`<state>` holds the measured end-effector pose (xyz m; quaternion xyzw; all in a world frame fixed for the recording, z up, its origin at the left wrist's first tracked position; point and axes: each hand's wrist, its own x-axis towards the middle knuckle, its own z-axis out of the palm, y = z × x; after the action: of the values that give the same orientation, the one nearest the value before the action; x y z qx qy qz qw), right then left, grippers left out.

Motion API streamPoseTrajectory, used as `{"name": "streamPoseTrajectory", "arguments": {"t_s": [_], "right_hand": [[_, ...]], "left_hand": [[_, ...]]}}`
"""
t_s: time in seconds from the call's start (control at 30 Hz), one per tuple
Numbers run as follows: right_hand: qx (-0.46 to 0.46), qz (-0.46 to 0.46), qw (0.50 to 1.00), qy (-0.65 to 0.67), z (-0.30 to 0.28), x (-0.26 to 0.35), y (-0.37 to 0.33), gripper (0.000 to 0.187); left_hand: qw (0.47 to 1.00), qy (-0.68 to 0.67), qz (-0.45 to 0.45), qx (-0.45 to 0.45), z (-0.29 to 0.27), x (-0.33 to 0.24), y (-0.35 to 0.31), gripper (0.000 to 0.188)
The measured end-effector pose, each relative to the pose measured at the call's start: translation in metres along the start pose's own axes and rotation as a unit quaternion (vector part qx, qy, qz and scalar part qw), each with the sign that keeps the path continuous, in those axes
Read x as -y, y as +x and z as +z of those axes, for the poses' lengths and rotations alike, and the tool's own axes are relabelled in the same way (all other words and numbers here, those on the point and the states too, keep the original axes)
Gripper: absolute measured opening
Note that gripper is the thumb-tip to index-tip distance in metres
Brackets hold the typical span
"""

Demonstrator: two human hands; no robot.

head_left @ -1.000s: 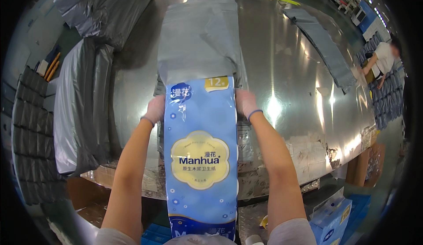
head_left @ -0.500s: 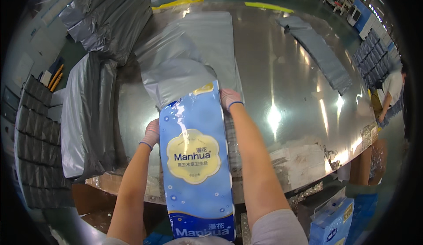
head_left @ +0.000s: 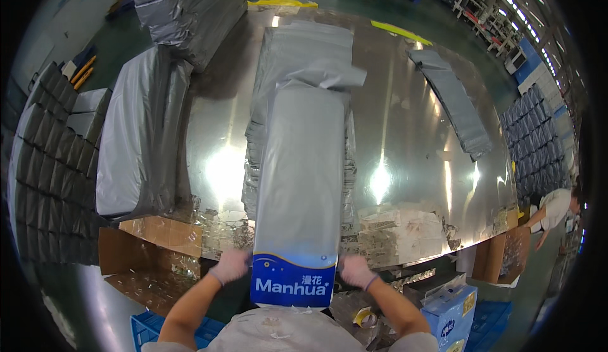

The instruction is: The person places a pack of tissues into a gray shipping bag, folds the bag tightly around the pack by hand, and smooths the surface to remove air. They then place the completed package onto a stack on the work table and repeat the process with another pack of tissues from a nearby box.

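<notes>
A long blue toilet paper pack (head_left: 291, 285) lies pointing away from me, its near end jutting past the table edge against my front. A grey plastic bag (head_left: 301, 174) covers most of it, leaving only the dark blue end bare. My left hand (head_left: 232, 265), in a pale glove, is closed at the left side of the bag's mouth. Opposite it, my right hand (head_left: 356, 271), also gloved, is closed at the right side of the mouth. Beneath the covered pack is a stack of flat grey bags (head_left: 307, 41), its edges showing on both sides.
Filled grey bags (head_left: 136, 143) stand at the table's left, with more piled behind. A folded grey strip of bags (head_left: 451, 102) lies on the metal table (head_left: 392, 124) at right. Cardboard boxes (head_left: 149, 266) sit below the near edge. Another blue pack (head_left: 449, 314) is at lower right. A person (head_left: 554, 212) works far right.
The grey bag has come down over the blue pack, which was bare on top before. Both my hands have moved from the pack's far part toward me, to its near end.
</notes>
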<state>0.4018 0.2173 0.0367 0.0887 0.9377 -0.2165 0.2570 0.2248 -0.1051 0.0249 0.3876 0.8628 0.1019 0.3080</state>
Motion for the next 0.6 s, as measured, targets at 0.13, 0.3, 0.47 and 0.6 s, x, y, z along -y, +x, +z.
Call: {"name": "streamPoseTrajectory", "arguments": {"t_s": [0.13,0.3,0.47,0.6], "right_hand": [[0.082,-0.064,0.995,-0.007,0.043,0.018,-0.058,0.020],[0.060,-0.062,0.995,-0.058,0.087,0.026,-0.047,0.018],[-0.127,0.046,0.971,0.199,0.088,0.063,-0.033,0.024],[-0.216,-0.072,0.970,0.084,0.072,0.097,-0.011,0.027]], "left_hand": [[0.995,0.017,-0.019,0.093,0.032,-0.016,-0.066,0.019],[0.992,-0.108,-0.022,0.058,0.094,0.022,-0.035,0.027],[0.941,-0.312,0.105,-0.075,0.084,0.017,-0.016,0.027],[0.939,-0.341,0.006,-0.036,0.036,-0.030,-0.020,0.031]]}}
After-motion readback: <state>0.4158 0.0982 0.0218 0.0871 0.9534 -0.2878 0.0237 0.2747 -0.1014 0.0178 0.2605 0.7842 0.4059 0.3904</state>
